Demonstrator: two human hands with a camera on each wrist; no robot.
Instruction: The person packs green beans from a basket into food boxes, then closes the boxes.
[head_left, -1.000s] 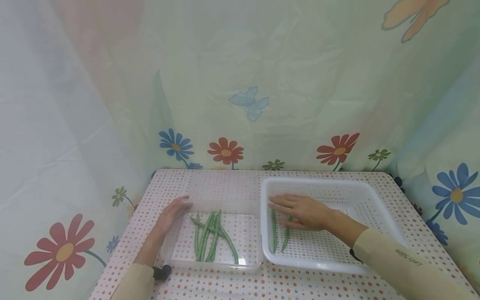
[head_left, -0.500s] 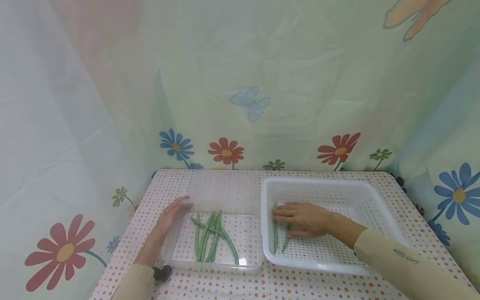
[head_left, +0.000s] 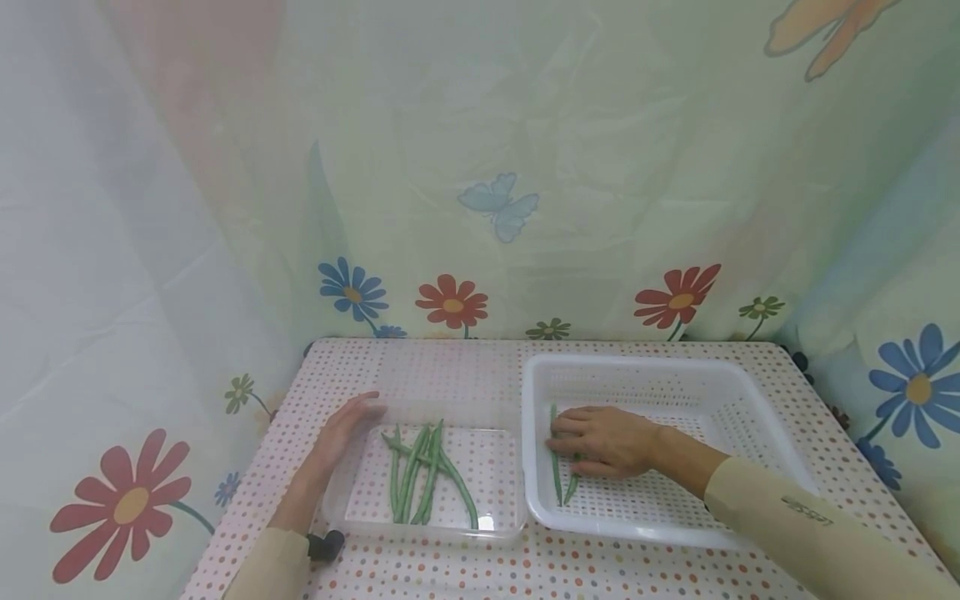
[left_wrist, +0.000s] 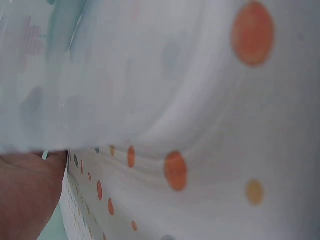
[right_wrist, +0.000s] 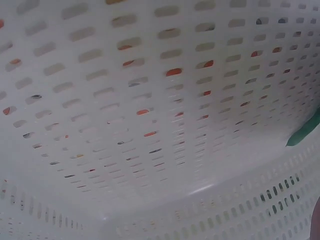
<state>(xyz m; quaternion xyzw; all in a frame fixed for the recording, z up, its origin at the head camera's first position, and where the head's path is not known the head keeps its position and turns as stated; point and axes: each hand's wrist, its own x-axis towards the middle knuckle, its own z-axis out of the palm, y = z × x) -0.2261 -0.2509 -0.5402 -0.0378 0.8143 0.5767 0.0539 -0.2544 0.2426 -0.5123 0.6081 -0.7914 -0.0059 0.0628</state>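
My right hand (head_left: pixel 603 440) reaches down into a white perforated basket (head_left: pixel 637 530). Its fingers and thumb curl over two green beans, one on the left (head_left: pixel 557 482) and one on the right (head_left: pixel 572 488); the fingertips' contact is partly hidden. The right wrist view catches the basket floor (right_wrist: pixel 150 130) and the tip of a bean (right_wrist: pixel 304 132). Beside a clear plastic container (head_left: pixel 360 500), my left hand (head_left: pixel 347 427) rests against the left wall with loosely extended fingers. Several green beans (head_left: pixel 427 475) lie crossed inside it. In the left wrist view, the container wall (left_wrist: pixel 125 90) fills the upper left.
Both containers stand side by side on a table with a dotted cloth (head_left: pixel 540 571). The container's clear lid (head_left: pixel 450 371) extends flat behind it. A flowered curtain (head_left: pixel 570 250) hangs along the table's back and sides.
My right hand has moved slightly down and right in the basket, and its fingers have drawn the left bean closer to the right one. The left hand has stayed still.
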